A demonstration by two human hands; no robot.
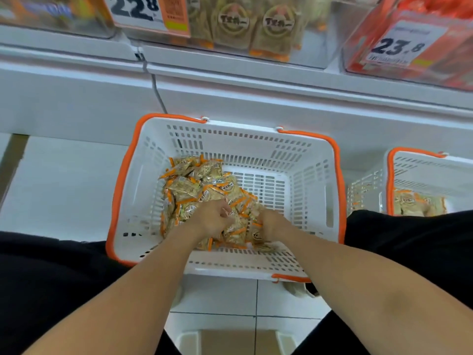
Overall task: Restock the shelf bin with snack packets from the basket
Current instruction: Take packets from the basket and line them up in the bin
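You're reaching both hands down into the white basket [309,160] with orange handles, sitting on the floor tiles between your knees, right against the base of the shelf unit. The snack packets [194,190] are lying heaped in the basket's left and near part; the far right of the basket floor is showing bare slats. The pile is running roughly from far-left toward near-right. Individual packets are lying flat or tilted at mixed angles, orange sealed ends pointing every which way, so there's no common long axis to call.

Your left hand [211,217] is sitting on top of the heap with fingers curled in, pinching at a packet near the pile's middle. Your right hand [271,221] is digging into the near-right edge of the heap, fingers curled down among the packets; they're mostly hidden, so I can't tell exactly what they're gripping.

The clear shelf bin [245,29] above is holding matching packets standing upright, next to a price label [135,8]. A red-packet bin [409,44] is sitting to its right. A second basket [422,180] with similar packets is standing just right of yours.
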